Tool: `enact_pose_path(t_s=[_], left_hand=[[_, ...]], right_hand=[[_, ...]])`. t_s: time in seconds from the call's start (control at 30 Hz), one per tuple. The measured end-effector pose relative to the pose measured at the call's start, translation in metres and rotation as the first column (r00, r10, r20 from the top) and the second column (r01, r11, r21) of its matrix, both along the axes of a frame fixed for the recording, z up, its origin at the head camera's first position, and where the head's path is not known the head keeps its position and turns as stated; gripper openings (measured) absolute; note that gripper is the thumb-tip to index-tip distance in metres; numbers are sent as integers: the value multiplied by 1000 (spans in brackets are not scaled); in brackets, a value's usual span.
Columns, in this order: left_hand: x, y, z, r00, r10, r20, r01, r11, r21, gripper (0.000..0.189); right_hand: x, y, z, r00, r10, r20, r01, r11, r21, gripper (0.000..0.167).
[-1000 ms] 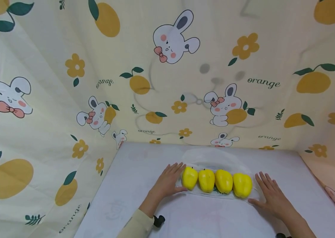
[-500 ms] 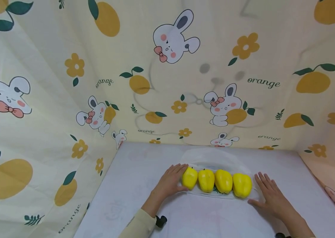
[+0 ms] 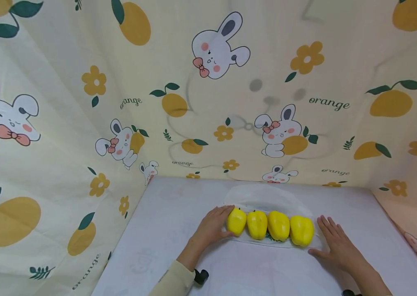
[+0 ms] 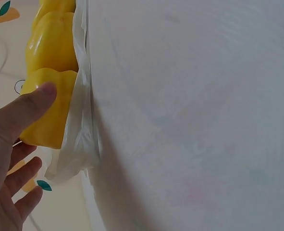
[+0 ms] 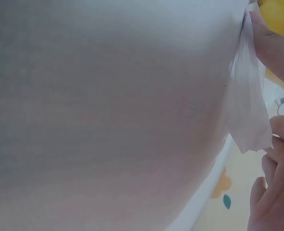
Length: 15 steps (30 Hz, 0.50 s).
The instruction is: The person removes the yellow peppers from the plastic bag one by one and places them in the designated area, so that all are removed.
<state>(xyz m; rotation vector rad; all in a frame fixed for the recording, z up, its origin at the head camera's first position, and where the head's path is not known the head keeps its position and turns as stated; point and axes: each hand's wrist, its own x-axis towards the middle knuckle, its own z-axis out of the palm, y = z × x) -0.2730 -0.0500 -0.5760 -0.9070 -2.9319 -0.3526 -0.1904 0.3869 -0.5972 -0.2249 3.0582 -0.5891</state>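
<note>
Four would be too exact, so: several yellow bell peppers (image 3: 278,225) lie side by side in a row on a thin, pale plastic bag or film (image 3: 247,239). My left hand (image 3: 213,223) holds the leftmost bell pepper (image 4: 49,113), its thumb across the near side and the index finger going behind; the other fingers hang loosely bent below. Beyond the row's right end, my right hand (image 3: 338,243) lies with fingers spread and straight. In the right wrist view its thumb (image 5: 272,48) is by the plastic's edge, beside a yellow pepper; whether it touches cannot be told.
A whitish table (image 3: 164,230) bears everything. Cloth with printed rabbits and oranges (image 3: 201,123) hangs behind and along both sides. Dark wrist-worn pieces (image 3: 201,277) sit at both wrists.
My left hand has shifted slightly right and its fingers have drawn in round the leftmost bell pepper. The right hand and the row of peppers stay almost still.
</note>
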Motion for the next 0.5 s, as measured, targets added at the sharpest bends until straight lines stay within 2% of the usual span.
enact_pose_path(t_s=[0.23,0.5], left_hand=[[1,-2,2,999,21,31,-23,996,83,98],[2,-13,10,998,31,63,-43,979,198,99]], right_hand=[[2,1,-2,1000,4,-2,-4,1000,-19,128],[3,2,-4,1000,16,-16,-16,1000,-13,126]])
